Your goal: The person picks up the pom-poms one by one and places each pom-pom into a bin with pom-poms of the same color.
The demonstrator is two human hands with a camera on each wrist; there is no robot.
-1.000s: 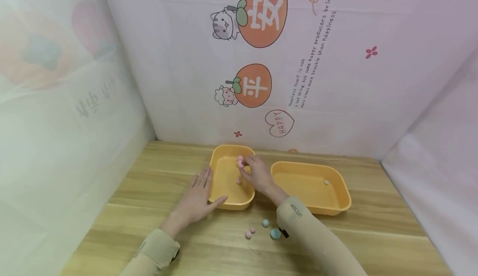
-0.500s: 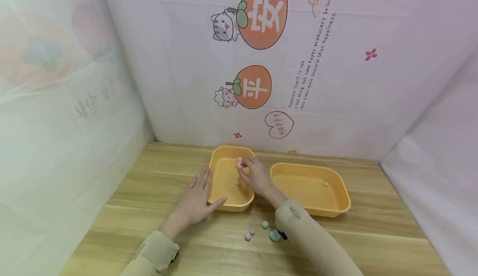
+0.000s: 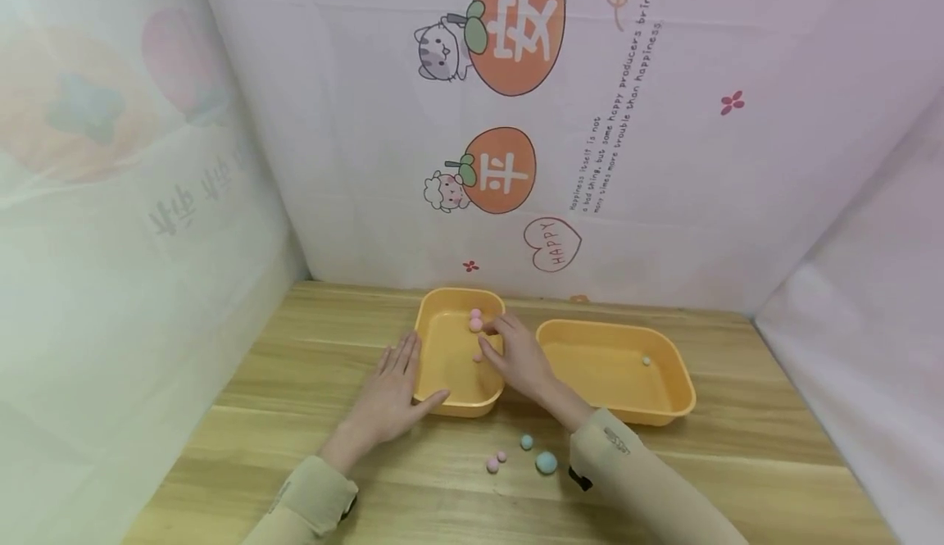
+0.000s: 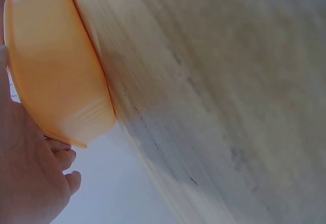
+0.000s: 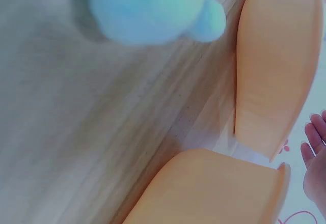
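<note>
My left hand (image 3: 385,401) lies against the left yellow tray (image 3: 442,365), fingers straight along its side and thumb at the near rim. In the left wrist view the fingers (image 4: 63,159) show at that tray's rim. Over the same tray's right side is my right hand (image 3: 522,361), its thumb and fingers bent but parted, with nothing seen between them. Just beyond those fingertips, two pink balls (image 3: 475,324) sit touching each other inside the tray. A smaller pink ball (image 3: 477,357) shows beneath the right thumb.
A second yellow tray (image 3: 590,369) stands to the right with one small pale ball (image 3: 646,361) in it. In front lie two pink balls (image 3: 492,465), a small blue ball (image 3: 527,442) and a larger blue one (image 3: 546,463). A printed cloth (image 3: 369,160) hangs behind.
My right hand has let go of the pink balls and drawn back slightly to the right, leaving them in the left tray. The left hand keeps its place.
</note>
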